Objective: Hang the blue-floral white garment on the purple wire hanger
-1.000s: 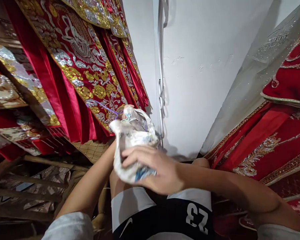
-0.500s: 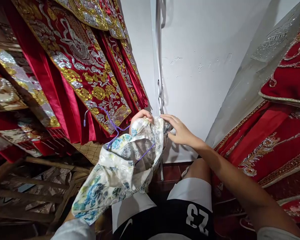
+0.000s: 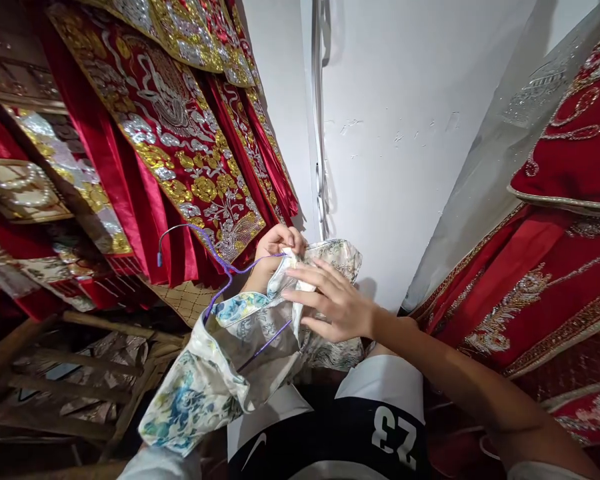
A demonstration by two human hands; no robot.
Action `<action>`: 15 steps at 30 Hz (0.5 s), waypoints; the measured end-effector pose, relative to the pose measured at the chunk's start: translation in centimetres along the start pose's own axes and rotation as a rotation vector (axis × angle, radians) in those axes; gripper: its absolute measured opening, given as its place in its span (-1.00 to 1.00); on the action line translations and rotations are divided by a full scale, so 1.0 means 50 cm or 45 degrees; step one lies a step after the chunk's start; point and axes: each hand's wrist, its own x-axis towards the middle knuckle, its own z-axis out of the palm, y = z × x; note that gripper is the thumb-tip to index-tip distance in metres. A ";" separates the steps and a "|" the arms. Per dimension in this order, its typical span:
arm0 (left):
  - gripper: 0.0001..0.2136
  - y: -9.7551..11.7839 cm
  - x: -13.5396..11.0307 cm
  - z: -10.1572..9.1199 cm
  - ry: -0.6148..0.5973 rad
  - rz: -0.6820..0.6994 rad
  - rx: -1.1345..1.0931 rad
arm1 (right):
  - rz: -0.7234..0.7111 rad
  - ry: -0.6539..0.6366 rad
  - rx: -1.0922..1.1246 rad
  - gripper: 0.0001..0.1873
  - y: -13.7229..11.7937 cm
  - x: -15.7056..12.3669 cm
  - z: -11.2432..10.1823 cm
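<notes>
A white sleeved garment with blue and yellow floral print (image 3: 185,400) hangs across my lap, its neckline gaping. Inside and above it runs a purple clothes hanger (image 3: 220,260) with a bent hook pointing left. My left hand (image 3: 280,243) is closed at the upper edge, gripping the floral garment beside the hanger's arm; its forearm is mostly behind the cloth. My right hand (image 3: 335,300) lies over the collar edge from the right, fingers stretched and apart, touching the fabric. Part of the hanger is hidden within the folds.
Red robes with gold and silver embroidery (image 3: 180,147) hang at left. A wooden slatted frame (image 3: 70,393) stands below them. More red beaded garments (image 3: 555,267) and sheer fabric hang at right. A white wall (image 3: 390,87) with a metal strip is ahead.
My right hand has moved left and down from the garment's far edge onto the collar, its fingers now spread. More of the floral cloth extends to the right behind it.
</notes>
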 end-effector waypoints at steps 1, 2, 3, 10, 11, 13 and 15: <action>-0.57 -0.007 -0.002 0.001 -0.010 -0.014 -0.015 | -0.001 0.001 0.026 -0.20 0.000 0.002 -0.003; -0.56 -0.015 -0.003 0.003 -0.008 -0.034 -0.027 | 0.010 0.003 0.048 -0.17 0.003 0.003 -0.009; -0.55 -0.021 -0.003 0.007 0.005 -0.057 -0.040 | 0.029 -0.002 0.060 -0.13 0.009 0.003 -0.015; -0.54 -0.031 0.012 0.026 0.194 -0.051 -0.138 | 0.297 -0.094 -0.143 0.11 0.083 -0.021 -0.054; -0.54 -0.030 0.012 0.029 0.192 -0.032 -0.139 | 0.318 -0.137 -0.162 0.11 0.093 -0.026 -0.049; -0.57 -0.028 0.010 0.035 0.154 -0.028 -0.108 | 0.348 -0.185 -0.217 0.03 0.108 -0.039 -0.031; -0.62 -0.031 0.005 0.035 0.074 -0.053 -0.036 | 0.399 -0.158 -0.295 -0.13 0.116 -0.058 -0.010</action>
